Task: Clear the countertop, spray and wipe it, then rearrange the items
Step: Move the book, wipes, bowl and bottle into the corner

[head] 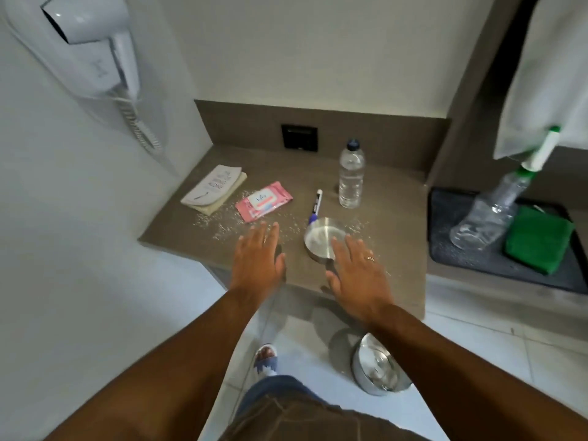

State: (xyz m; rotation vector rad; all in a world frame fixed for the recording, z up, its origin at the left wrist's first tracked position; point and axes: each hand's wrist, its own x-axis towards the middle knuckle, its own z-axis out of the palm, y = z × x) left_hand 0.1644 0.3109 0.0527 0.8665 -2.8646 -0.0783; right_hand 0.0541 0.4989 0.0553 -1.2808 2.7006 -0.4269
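Head view shows both hands flat with fingers spread and empty over the bench (178, 230), the right hand (358, 268) nearer, fingertips overlapping the steel bowl (321, 240), left hand (257, 259) just near the pink wipes pack (263, 201).

Left hand (259, 259), right hand (356, 272) extended forward; palms down; fingers (342, 248) spread.
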